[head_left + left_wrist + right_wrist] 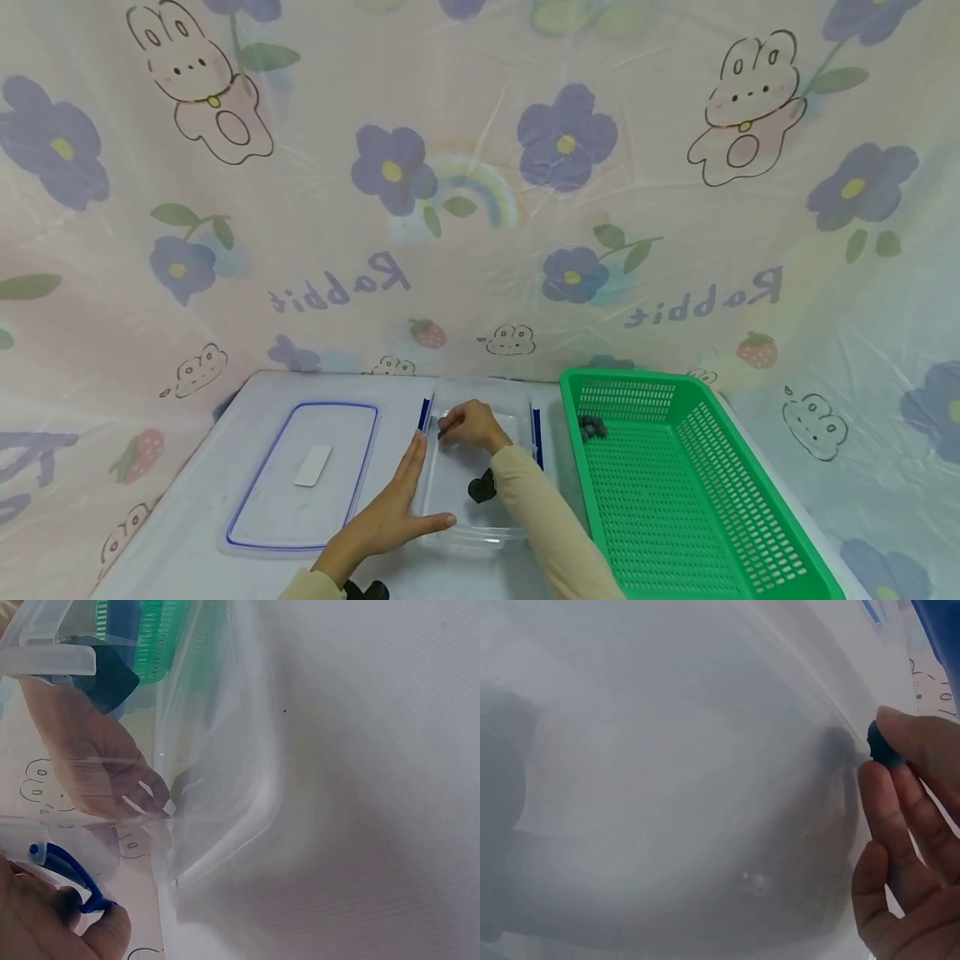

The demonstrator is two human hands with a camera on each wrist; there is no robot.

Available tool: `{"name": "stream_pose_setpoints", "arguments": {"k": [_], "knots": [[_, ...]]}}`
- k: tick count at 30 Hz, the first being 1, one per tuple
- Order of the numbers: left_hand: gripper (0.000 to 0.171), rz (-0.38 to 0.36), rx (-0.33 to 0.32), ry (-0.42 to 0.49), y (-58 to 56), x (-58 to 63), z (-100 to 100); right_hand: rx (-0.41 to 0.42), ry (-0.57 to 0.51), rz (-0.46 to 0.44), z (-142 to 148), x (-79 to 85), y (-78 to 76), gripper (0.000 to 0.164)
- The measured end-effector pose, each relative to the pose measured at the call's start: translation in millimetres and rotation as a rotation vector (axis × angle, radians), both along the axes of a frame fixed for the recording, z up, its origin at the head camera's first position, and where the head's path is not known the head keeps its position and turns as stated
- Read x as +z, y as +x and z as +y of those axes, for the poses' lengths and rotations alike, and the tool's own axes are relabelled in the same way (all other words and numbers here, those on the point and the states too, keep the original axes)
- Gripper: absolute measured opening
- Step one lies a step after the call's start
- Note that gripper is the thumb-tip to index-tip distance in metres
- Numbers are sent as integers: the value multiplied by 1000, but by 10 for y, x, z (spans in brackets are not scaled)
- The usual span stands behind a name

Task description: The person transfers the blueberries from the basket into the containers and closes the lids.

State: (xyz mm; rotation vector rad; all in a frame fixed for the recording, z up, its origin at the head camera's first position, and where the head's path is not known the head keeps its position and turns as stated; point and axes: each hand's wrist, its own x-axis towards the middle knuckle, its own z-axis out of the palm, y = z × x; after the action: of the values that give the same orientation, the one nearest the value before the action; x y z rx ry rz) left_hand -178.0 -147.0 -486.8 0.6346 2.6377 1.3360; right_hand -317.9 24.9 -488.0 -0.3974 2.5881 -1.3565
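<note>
Inside a clear plastic box (pixel 480 508), my right hand (pixel 471 425) pinches a small dark blueberry (pixel 883 747) between thumb and fingertips, close to the box's left wall. My left hand (pixel 393 512) lies along the outer left side of the box. Its fingers are extended and its thumb is spread apart toward the near rim. Fingertips of that hand touch the blue latch (pixel 79 881) in the left wrist view. A small cluster of blueberries (pixel 592 427) lies in the far left corner of the green basket (pixel 663 492).
A clear lid with a blue seal (pixel 258 492) lies flat left of the box, a white label (pixel 313 465) on it. The green basket's tall wall stands just right of the box. A printed curtain (pixel 480 250) hangs behind the white table (pixel 180 533).
</note>
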Motion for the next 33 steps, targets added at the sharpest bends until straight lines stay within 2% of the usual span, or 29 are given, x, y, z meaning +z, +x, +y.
{"name": "stream_pose_setpoints", "arguments": {"k": [7, 15, 20, 33], "knots": [[114, 3, 10, -14, 0, 6, 8, 28, 15, 7, 7, 31, 27, 16], [114, -13, 12, -20, 2, 18, 8, 9, 34, -26, -10, -42, -16, 19], [114, -15, 11, -23, 6, 22, 10, 10, 49, -31, -2, -26, -28, 21], [115, -6, 13, -24, 1, 15, 6, 42, 50, 67, 84, 121, -61, 15]]}}
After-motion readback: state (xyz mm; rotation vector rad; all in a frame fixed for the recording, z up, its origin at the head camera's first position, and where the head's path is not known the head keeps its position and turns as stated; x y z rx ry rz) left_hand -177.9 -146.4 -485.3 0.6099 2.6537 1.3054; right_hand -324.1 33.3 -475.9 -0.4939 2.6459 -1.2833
